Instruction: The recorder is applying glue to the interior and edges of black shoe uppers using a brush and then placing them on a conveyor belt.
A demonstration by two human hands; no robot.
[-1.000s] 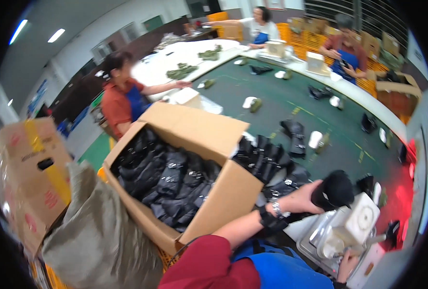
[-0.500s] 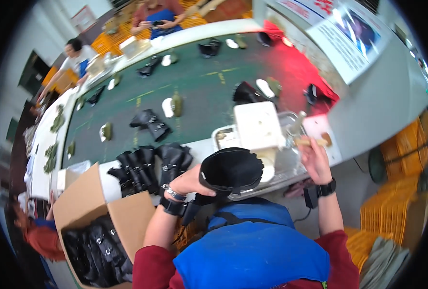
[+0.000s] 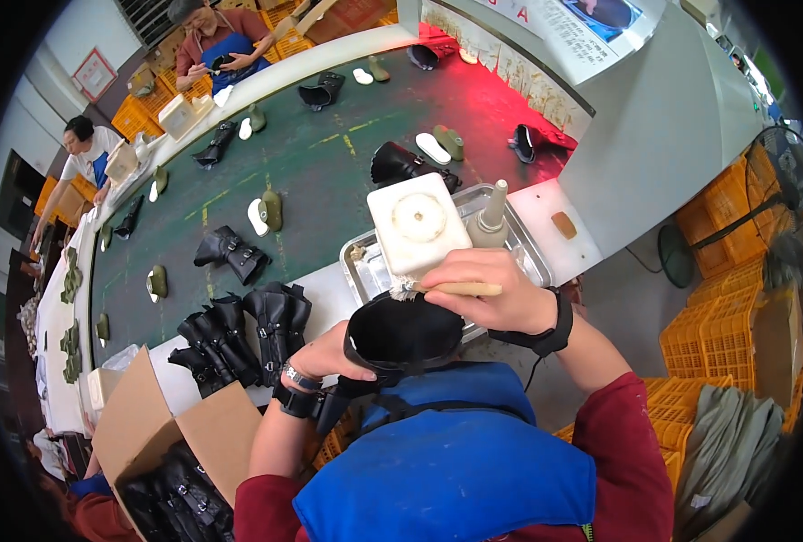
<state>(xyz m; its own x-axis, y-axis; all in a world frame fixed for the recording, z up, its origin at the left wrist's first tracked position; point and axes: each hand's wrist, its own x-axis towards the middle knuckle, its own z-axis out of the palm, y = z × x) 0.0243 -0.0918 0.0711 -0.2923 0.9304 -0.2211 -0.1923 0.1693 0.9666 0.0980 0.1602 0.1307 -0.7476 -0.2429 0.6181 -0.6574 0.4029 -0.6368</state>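
Black leather-look material in the head view: holding a boot upper (image 3: 403, 336) in the left hand (image 3: 325, 354), mouth turned up toward the camera, just beyond the blue apron (image 3: 446, 465). Clamped on its left side, with thumb at the near wall and other fingers mostly hidden. Pinching a wooden-handled brush (image 3: 469, 289) in the right hand (image 3: 499, 291), fingers together round the handle, pale bristles pointing left from that grip at the upper's far rim; cannot tell whether touching or hanging just above.

Changed within the last 0.5 s: swung the brush inward from the right side of the metal tray (image 3: 528, 248) to the upper, keeping the left grip clamped. Means, as a judgement, having brush and rim brought together at 1 working spot between the 2 grips, instead of well apart.

Standing just beyond the right grip, in the tray: white square container (image 3: 419, 221) and nozzle bottle (image 3: 489, 226). Lying farther right of it: brown block (image 3: 564, 225) on the white worktop (image 3: 582, 255). Bunched left of the left grip: black buckled uppers (image 3: 277, 318); nearer the wearer and farther left, more inside a cardboard box (image 3: 216, 429). Spread well beyond both grips: olive and white shoe pieces (image 3: 271, 210) on the green conveyor belt (image 3: 324, 194).
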